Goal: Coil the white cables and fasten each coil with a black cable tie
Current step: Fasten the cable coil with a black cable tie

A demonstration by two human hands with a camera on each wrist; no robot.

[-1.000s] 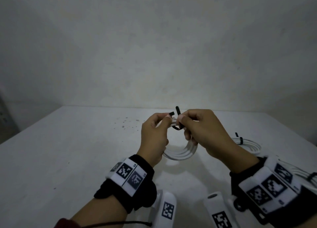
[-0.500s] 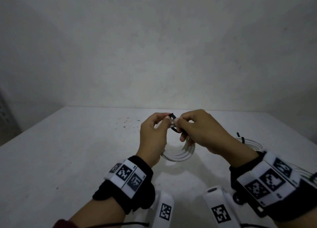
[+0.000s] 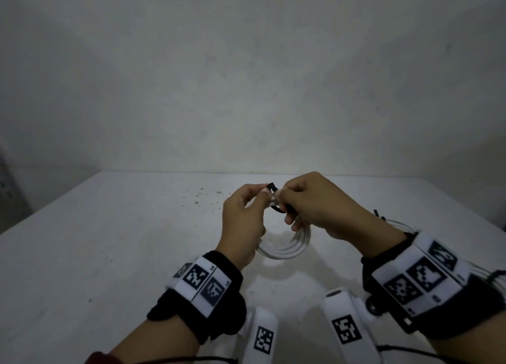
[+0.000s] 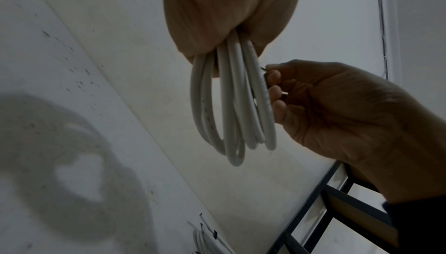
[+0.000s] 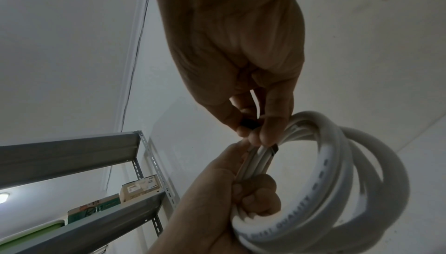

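A white cable coil (image 3: 284, 247) hangs above the white table (image 3: 109, 254), its loops dangling below my hands. My left hand (image 3: 243, 221) grips the top of the coil (image 4: 231, 105). A black cable tie (image 3: 276, 199) wraps the bundle between my hands, its head sticking up by my left thumb. My right hand (image 3: 315, 204) pinches the tie (image 5: 248, 123) between thumb and fingers, right against the coil (image 5: 337, 172). My left hand (image 5: 229, 191) shows there holding the bundle from below.
Coiled white cables with black ties (image 3: 394, 224) lie on the table at the right, seen again as tied coils (image 4: 207, 241) in the left wrist view. A metal shelf rack (image 5: 96, 182) with boxes stands beside the table. A plain wall rises behind.
The tie's upright free end has gone down and my right hand has closed in on it against the coil. Both hands stay at the same spot above the table.
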